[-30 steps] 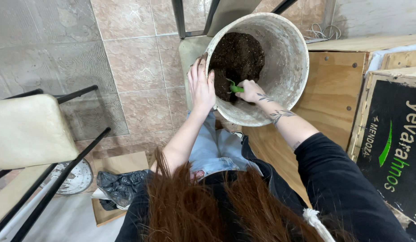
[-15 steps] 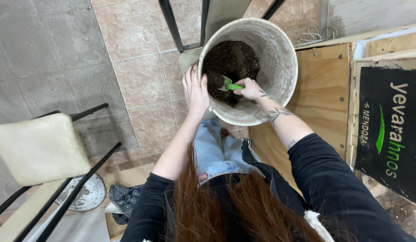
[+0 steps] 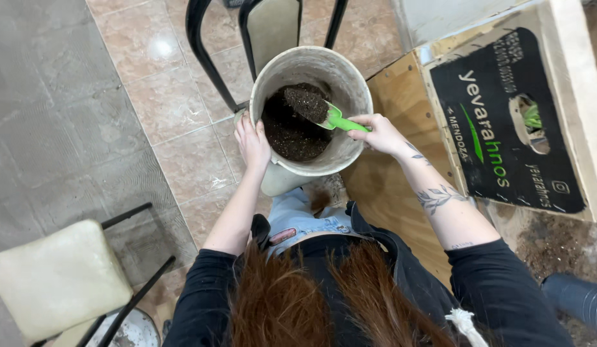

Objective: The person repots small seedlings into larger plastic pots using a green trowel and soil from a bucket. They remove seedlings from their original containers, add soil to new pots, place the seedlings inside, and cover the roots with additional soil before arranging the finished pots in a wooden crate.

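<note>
Green scoop (image 3: 336,120): a small plastic one, its blade loaded with dark soil, held up inside the bucket above the soil heap, handle pointing right.
Right hand (image 3: 381,133): its grip is closed around the scoop's handle, at the bucket's right rim; a leaf tattoo runs along the forearm.
Left hand (image 3: 252,142): fingers laid over the bucket's left rim, grip wrapped on the edge (how tightly, I cannot tell).
Bucket (image 3: 350,83): pale, worn and round, standing on the floor just in front of the person's knees, far from the camera's near edge.
Soil (image 3: 292,132): dark and crumbly, filling the lower part of the bucket, with a separate clump riding on the scoop.
Floor (image 3: 151,96): beige and pink tiles, grey toward the left.
Far chair (image 3: 273,26): black metal frame with a pale seat, just beyond the bucket.
Near chair (image 3: 54,276): cream cushion on a black frame, at the near left.
Wooden board (image 3: 388,186): plywood, lying to the right of the bucket under the right forearm.
Black box (image 3: 504,122): cardboard with a cut-out handle hole (something green shows through it), at the far right.
</note>
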